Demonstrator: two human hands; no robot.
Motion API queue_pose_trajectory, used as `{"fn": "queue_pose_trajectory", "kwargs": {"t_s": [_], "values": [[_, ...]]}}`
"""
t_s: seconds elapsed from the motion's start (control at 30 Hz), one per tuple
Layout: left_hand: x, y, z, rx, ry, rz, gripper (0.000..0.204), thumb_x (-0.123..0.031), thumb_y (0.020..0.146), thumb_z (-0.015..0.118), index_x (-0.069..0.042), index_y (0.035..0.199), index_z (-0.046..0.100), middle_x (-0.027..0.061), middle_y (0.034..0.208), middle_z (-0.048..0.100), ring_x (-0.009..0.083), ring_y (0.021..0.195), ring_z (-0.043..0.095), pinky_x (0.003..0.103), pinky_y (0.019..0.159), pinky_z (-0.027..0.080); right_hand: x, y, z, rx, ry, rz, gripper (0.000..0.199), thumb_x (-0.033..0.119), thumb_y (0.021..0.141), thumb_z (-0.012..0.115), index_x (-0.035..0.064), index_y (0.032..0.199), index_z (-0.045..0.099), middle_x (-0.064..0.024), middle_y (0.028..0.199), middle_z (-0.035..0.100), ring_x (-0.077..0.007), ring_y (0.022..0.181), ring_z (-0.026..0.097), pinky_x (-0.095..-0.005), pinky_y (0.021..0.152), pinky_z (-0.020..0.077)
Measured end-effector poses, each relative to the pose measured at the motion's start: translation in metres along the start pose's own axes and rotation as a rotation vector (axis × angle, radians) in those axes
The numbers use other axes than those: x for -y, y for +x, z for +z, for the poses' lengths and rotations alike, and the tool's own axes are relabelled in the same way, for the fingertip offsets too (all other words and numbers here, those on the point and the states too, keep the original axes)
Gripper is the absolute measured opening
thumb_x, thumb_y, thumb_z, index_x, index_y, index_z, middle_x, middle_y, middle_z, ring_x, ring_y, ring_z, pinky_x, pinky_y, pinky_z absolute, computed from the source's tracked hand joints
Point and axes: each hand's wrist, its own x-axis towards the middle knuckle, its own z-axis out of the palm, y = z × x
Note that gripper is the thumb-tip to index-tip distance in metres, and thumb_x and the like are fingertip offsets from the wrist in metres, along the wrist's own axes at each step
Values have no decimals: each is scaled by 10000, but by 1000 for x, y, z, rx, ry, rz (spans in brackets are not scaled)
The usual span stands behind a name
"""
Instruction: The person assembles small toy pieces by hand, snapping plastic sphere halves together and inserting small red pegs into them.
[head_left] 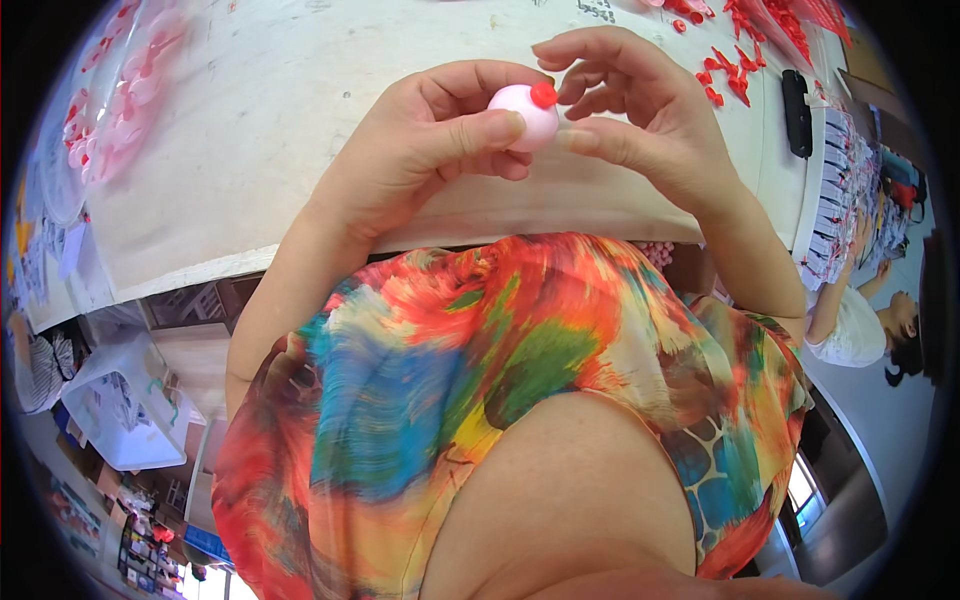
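Note:
My left hand [445, 125] is closed round a small pink plastic ball [522, 108], with the thumb across its front and the fingers behind and beneath. A red piece [543, 95] sits on the ball at its upper right, facing my right hand. Just to the right, my right hand [645, 115] is open, its fingers curved and spread apart from the thumb. Its fingertips are close to the red piece, and I see nothing held in them. Both hands are above the white tabletop [270, 130].
A clear bag [130, 100] of pink and red parts lies at the left. Loose red pieces [735, 75] are scattered at the far right, near a red bag [785, 30]. A black elongated object [797, 113] lies by the right edge. Another person [855, 325] sits at the right.

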Motion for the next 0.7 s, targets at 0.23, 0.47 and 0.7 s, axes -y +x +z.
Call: {"fn": "queue_pose_trajectory", "kwargs": {"t_s": [0.23, 0.47, 0.7], "values": [[-2, -2, -7, 138, -58, -107, 427, -201, 753, 642, 5, 1097, 496, 76, 984, 574, 115, 825, 566, 239, 696, 489, 4, 6, 1, 109, -491, -357, 327, 116, 673, 698, 14, 963, 587, -64, 948, 540, -127, 830, 502, -240, 695, 404], [5, -6, 2, 58, -362, -125, 384, -221, 837, 553, 34, 1115, 482, 116, 998, 572, 149, 896, 575, 262, 774, 500, 1, 0, 21, -110, -667, -534, 345, 85, 592, 751, 3, 874, 570, -94, 881, 549, -155, 762, 526, -247, 663, 424], [7, -7, -6, 64, -128, -104, 522, -307, 799, 593, 43, 1156, 443, 126, 1064, 549, 152, 910, 567, 247, 801, 479, 8, 1, 13, 25, -622, -515, 315, 129, 666, 697, 1, 924, 569, -124, 951, 550, -209, 893, 533, -296, 778, 416]]}}
